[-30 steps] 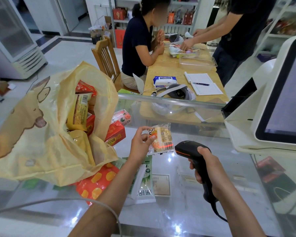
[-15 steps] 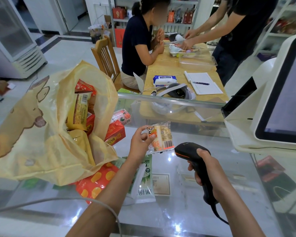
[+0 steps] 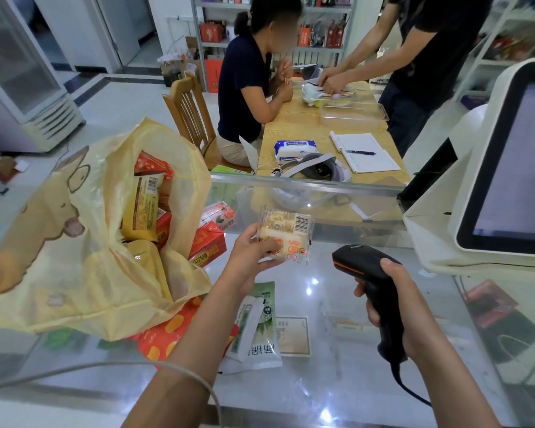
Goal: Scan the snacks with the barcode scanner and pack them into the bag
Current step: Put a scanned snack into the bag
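My left hand [image 3: 254, 253] holds a small clear snack packet [image 3: 288, 234] above the glass counter, its barcode turned up and to the right. My right hand [image 3: 396, 304] grips the black barcode scanner [image 3: 368, 282], whose head points left at the packet; a red dot lies on the packet's lower edge. To the left, a yellow plastic bag [image 3: 84, 242] stands open with several snack packs inside. Red drink cartons [image 3: 209, 242] lie beside its mouth. A green-white packet [image 3: 257, 329] and a red-orange packet [image 3: 170, 332] lie on the counter under my left arm.
The glass counter [image 3: 337, 350] stretches in front of me. A white checkout screen [image 3: 507, 168] stands at the right. Beyond the counter are a wooden table [image 3: 322, 128], a seated person, a standing person, a chair [image 3: 189, 115] and a fridge at far left.
My left hand has turned the packet so its barcode faces up and right. The scanner has stayed roughly in place, still aimed at the packet.
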